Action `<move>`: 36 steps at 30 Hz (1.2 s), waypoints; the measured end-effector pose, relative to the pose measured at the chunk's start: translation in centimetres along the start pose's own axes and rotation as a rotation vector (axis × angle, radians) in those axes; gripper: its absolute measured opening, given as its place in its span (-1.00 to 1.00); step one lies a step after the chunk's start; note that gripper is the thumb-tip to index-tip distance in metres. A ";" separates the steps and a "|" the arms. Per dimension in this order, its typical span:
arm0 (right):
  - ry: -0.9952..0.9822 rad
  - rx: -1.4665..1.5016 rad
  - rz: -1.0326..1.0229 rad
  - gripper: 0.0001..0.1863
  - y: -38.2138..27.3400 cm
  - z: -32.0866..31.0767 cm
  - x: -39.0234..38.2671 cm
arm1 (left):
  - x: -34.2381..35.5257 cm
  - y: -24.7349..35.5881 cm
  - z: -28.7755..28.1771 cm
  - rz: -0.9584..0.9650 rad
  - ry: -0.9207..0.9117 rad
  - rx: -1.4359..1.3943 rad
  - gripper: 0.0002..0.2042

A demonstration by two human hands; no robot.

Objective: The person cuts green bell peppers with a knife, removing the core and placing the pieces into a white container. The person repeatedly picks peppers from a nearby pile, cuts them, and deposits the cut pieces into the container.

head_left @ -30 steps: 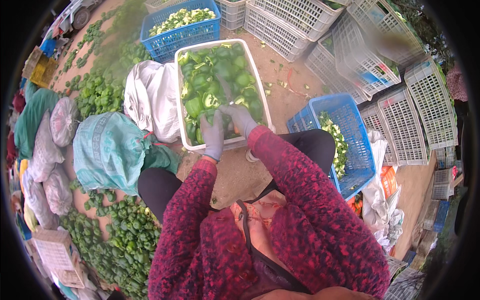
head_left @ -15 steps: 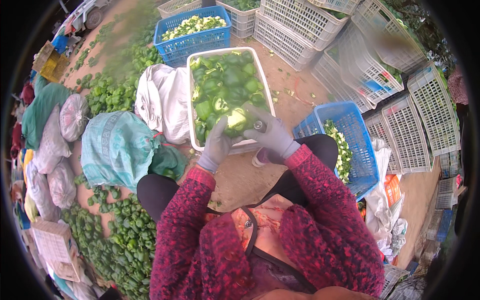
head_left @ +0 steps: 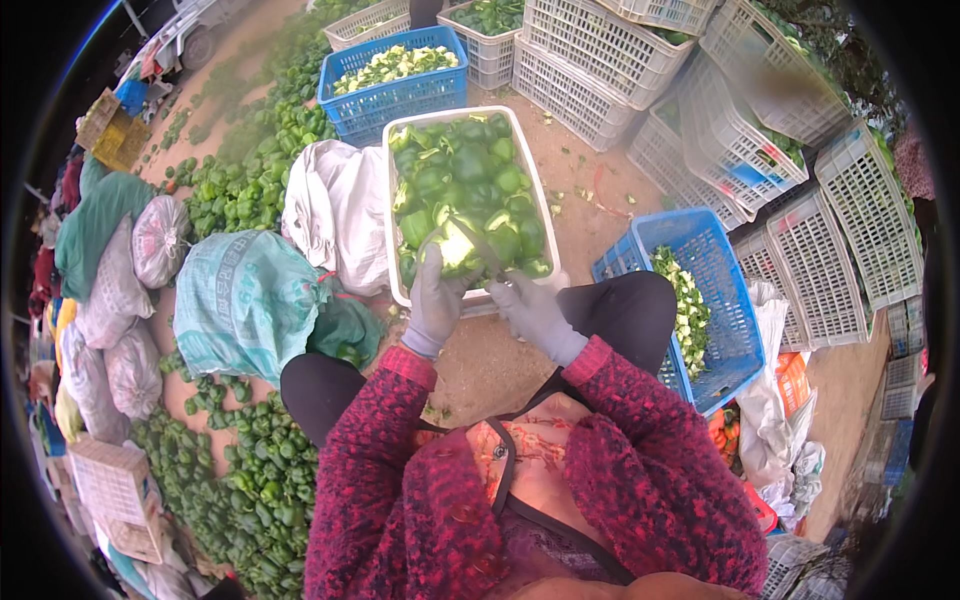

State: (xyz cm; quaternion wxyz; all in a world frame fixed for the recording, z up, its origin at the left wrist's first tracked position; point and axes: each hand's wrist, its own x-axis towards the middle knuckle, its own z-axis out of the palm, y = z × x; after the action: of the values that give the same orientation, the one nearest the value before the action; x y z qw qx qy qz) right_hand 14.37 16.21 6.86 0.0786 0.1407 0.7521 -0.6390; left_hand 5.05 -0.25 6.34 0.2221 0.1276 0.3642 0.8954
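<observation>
My left hand [head_left: 436, 305], in a pale grey glove, is closed around a green pepper [head_left: 459, 246] whose pale inside shows. Close on its right, my gloved right hand [head_left: 537, 316] grips a knife [head_left: 490, 262]; its thin grey blade is blurred and lies against the pepper. Both hands are over the near edge of a white crate [head_left: 550, 216] full of green peppers [head_left: 471, 163]. Some of these show pale, cut insides.
Pale cut pieces fill a blue crate [head_left: 399, 99] behind and lie in another blue crate [head_left: 735, 290] at right. White crates [head_left: 590, 55] are stacked at far right. A green sack [head_left: 245, 300] and loose peppers [head_left: 265, 475] are on the left.
My right hand has turned and drawn back toward me, bringing the knife's blade into sight beside the pepper. My left hand still holds the pepper, slightly lower.
</observation>
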 end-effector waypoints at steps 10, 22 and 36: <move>-0.039 -0.290 -0.183 -0.38 0.6 -1.1 2.6 | 0.0 0.5 0.7 0.050 -0.017 0.039 -0.47; -0.098 -0.219 0.074 -0.43 -0.2 -1.4 4.0 | 1.2 -1.3 -0.6 -0.273 0.084 -0.141 -0.40; 0.133 -0.602 -0.308 -0.57 0.3 1.1 1.9 | 2.7 -2.5 -1.9 -0.004 0.513 0.608 -0.23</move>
State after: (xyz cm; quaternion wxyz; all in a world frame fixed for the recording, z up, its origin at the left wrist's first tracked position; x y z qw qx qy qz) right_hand 12.60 15.34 5.80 -0.0300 0.0376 0.9229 -0.3821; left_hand 2.72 1.51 3.46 0.0775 -0.0409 0.6567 0.7490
